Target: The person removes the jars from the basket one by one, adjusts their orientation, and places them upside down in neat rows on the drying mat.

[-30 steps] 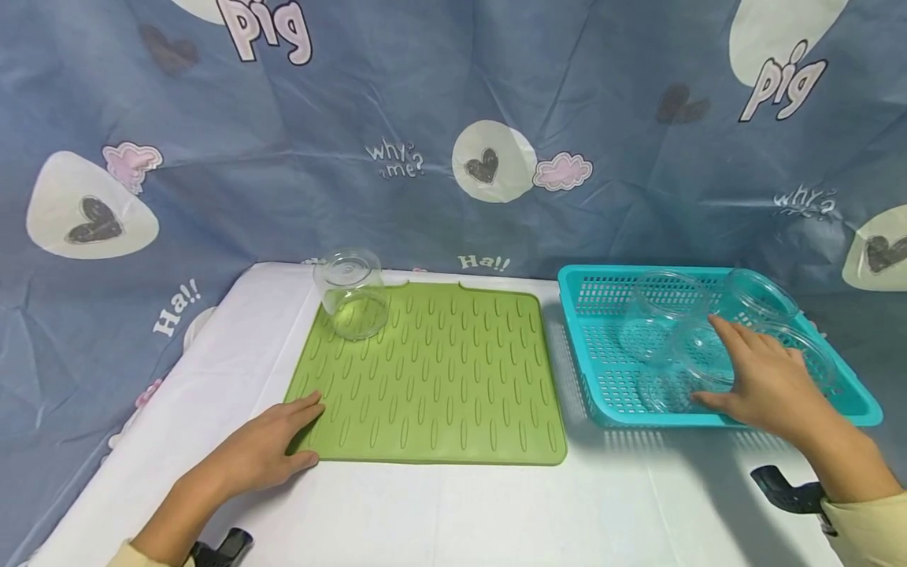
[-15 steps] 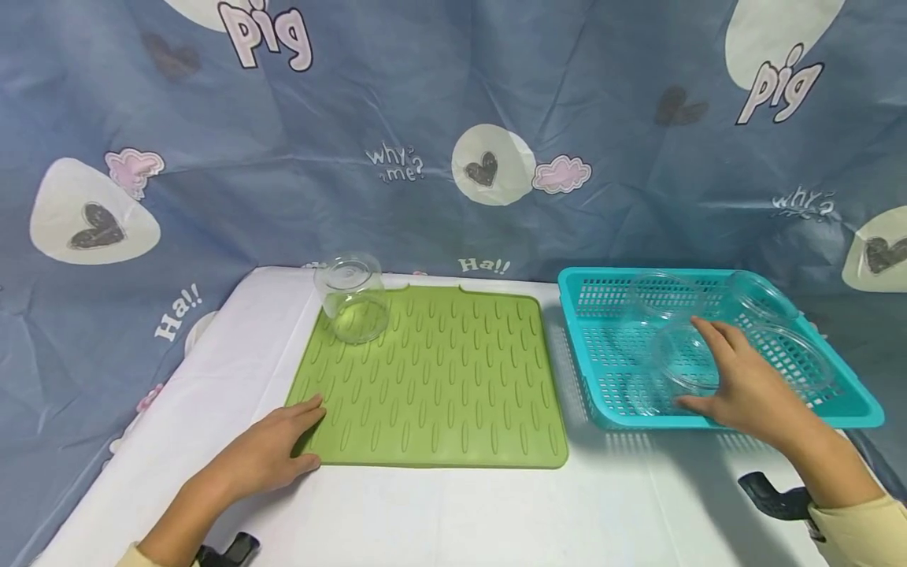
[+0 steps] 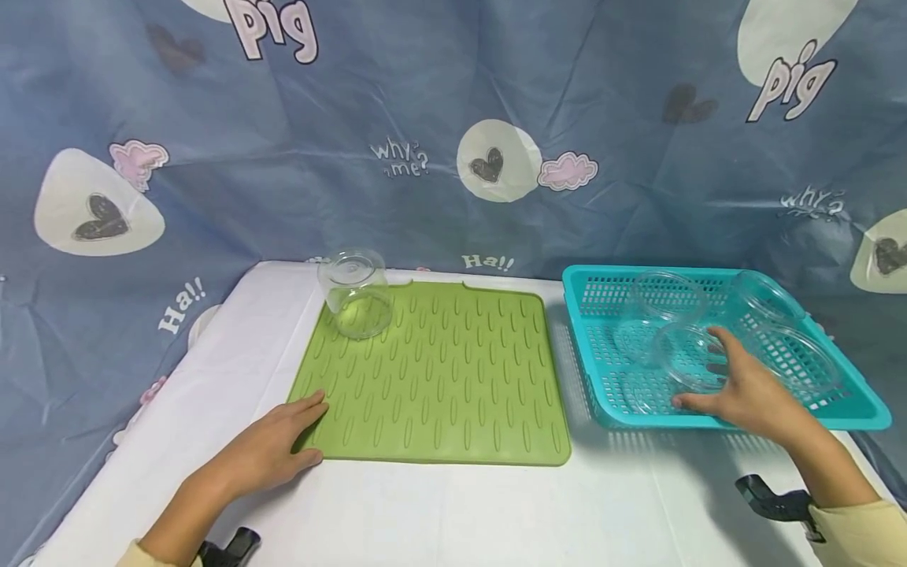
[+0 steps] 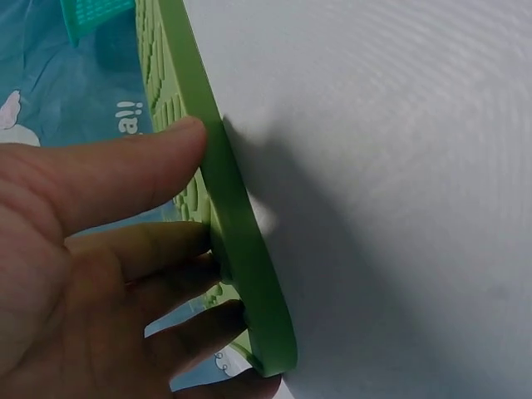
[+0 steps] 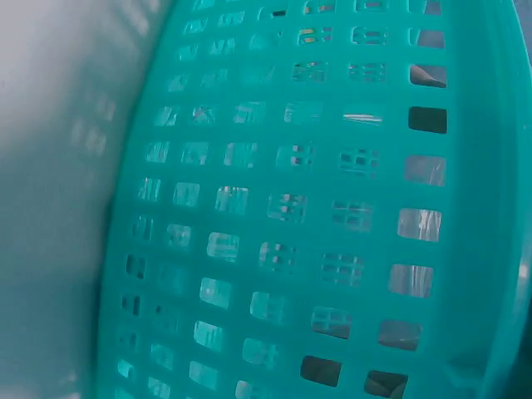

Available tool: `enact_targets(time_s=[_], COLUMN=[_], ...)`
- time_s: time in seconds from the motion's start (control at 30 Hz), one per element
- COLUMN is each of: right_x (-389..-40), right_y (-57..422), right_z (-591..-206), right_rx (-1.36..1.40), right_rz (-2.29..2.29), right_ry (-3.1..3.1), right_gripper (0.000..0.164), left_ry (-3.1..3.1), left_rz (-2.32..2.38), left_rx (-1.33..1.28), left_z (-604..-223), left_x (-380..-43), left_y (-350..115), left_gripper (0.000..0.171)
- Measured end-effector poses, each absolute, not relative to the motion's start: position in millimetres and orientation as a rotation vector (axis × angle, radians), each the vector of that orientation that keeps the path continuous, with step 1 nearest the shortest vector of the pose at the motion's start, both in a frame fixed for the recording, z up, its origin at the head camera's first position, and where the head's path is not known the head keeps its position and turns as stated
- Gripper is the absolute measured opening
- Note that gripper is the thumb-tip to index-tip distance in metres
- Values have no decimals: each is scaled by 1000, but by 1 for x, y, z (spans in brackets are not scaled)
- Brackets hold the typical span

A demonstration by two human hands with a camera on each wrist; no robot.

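My right hand (image 3: pixel 714 376) reaches into the teal plastic basket (image 3: pixel 860 411) and grips a clear glass jar (image 3: pixel 686 356) lying on its side, thumb below and fingers over its top. In the right wrist view only the basket's slotted wall (image 5: pixel 274 216) shows, very close, and the hand is out of sight. My left hand (image 3: pixel 301 433) lies flat on the front left corner of the green ribbed mat (image 3: pixel 439 370). From the left wrist, the fingers (image 4: pixel 125 179) rest against the mat's thick edge (image 4: pixel 241 266). Another clear jar (image 3: pixel 354 293) stands upside down at the mat's back left.
More clear glass containers (image 3: pixel 666 295) (image 3: pixel 801 358) lie in the basket around the held jar. A white table (image 3: pixel 439 512) carries everything, backed by a blue printed cloth (image 3: pixel 453 118) hanging close behind. Black wrist mounts (image 3: pixel 772 500) show near the front edge.
My right hand has shifted slightly left and nearer inside the basket, its fingers settling round the clear jar. My left hand and the jar on the mat have stayed put.
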State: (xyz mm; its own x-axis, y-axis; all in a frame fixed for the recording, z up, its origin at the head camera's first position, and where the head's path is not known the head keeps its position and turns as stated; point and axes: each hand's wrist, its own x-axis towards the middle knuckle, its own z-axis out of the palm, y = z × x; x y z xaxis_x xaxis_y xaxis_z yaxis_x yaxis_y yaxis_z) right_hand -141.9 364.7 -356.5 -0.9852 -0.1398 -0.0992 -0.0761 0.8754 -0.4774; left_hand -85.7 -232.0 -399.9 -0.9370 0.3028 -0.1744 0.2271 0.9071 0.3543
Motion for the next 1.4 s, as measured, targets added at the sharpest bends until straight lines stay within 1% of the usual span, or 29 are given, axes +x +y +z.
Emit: enact_targets(time_s=[0.17,0.33,0.47,0.6,0.87,1.07,1.23,1.4], right_x=[-142,-141,-136,-128,-122,-121,-128,-136], right_y=[364,364,367,370,369,358,339,322], right_z=[-357,-355,-352,-346,-321,-306,-285,-267], right_rx=[-151,-190,-222,-216,-230,-373,-454,-434], right_rz=[-748,-782,-874,-973,-1117,-1284,-1270,-1187], right_ry=[2893,2933,2972,3016,3155,3181,3251,3299], right_gripper=[127,128,130,127,121,121,120,121], left_ry=[2838,2838,2848,2836,2825,2825,2824,2825], left_rz=[498,500,493,508,509,496,490,494], left_rx=[406,415,423,417,399,395,396,398], left_z=[-399,-399,-398,-398,-397,-396,-395,-395], left_x=[-86,-87,-89,-88,-86,-87,-88,-87], left_y=[-231,-229,-229,-229,-229,-229,-232,-234], left_gripper=[69,68,68,68,68,69,69,68])
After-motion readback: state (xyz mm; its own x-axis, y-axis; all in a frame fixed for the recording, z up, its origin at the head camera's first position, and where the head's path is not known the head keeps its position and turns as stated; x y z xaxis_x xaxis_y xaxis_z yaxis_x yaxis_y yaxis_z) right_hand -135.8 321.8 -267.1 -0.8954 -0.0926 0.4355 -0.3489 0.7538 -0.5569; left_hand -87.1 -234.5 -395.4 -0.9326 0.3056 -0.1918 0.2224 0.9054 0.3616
